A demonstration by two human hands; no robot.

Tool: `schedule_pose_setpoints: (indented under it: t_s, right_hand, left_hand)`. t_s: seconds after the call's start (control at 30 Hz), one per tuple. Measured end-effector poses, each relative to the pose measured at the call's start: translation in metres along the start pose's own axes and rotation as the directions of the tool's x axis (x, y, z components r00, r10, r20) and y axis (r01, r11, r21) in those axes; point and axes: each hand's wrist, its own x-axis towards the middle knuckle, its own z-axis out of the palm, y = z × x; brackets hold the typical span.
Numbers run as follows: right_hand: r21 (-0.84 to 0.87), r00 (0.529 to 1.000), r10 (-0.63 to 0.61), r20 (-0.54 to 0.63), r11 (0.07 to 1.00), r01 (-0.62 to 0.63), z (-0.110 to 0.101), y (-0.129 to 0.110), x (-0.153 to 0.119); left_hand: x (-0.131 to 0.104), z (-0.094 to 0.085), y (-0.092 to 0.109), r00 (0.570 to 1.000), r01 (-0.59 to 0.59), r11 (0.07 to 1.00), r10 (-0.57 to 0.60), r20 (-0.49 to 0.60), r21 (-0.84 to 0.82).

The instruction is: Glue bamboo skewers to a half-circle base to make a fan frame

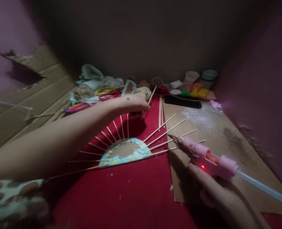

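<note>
My left hand (139, 103) reaches across to the back middle, its fingers closed around a thin wooden stick (152, 94) that tilts up to the right. In my right hand (210, 184) is a pink glue gun (203, 152) with a red light lit; its dark nozzle points left, and a clear glue stick comes out of its rear. Between my hands, a half-round cardboard piece (128, 149) edged with pale blue fabric lies on the red surface (112, 197). Several thin sticks fan out from its curved edge, the right-hand ones near the nozzle.
A brown board (186, 190) lies at the right, with a black case (182, 101) at its back edge. Loose sticks (160, 109) rest behind the fan. Twine (83, 92), scissors (106, 92), fabric and cups (209, 78) line the back. Cardboard (52, 73) stands at the left.
</note>
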Motion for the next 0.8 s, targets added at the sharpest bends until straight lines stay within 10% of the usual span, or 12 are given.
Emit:
schedule_pose_setpoints:
  t_s: [0.37, 0.8]
  right_hand:
    - [-0.015, 0.969, 0.089, 0.231, 0.996, -0.088, 0.026, -0.017, 0.019]
    - [-0.145, 0.976, 0.096, 0.195, 0.987, -0.068, 0.051, -0.019, 0.018]
  left_hand:
    - [-0.123, 0.028, -0.072, 0.933, -0.243, 0.914, 0.129, -0.335, -0.325]
    - [-0.126, 0.058, -0.093, 0.925, -0.258, 0.866, 0.094, -0.367, -0.429]
